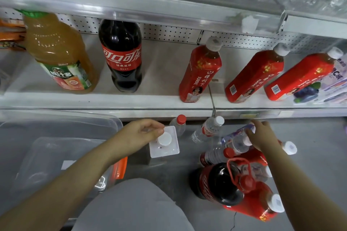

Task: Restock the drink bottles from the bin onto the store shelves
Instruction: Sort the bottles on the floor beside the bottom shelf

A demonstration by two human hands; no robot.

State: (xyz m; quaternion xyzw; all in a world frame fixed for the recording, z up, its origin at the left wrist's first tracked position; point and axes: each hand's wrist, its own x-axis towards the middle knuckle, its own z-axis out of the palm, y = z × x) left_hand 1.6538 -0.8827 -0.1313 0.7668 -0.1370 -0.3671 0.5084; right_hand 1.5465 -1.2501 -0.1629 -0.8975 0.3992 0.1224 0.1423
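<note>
**Shelf partly stocked, floor pile waiting**

Head view: left hand (144,131) is pinching the square bottle (164,143) at its top, and right hand (263,137) is gripping a purple-labelled bottle (237,138) in the floor pile. Several bottles are standing on the shelf (161,75). A handled cola bottle (216,184) and others are waiting near the bin (56,131).

- Left forearm (75,170): bare from the frame edge to the wrist, slim, running into the left hand (140,131).
- Right forearm (300,184): bare as well, up to the right hand (262,137).
- Fingernails: short and plain, as far as the blur allows.
- Trousers (135,206): light grey, smooth, plain cloth over one knee, bottom centre, cut off by the frame.
</note>
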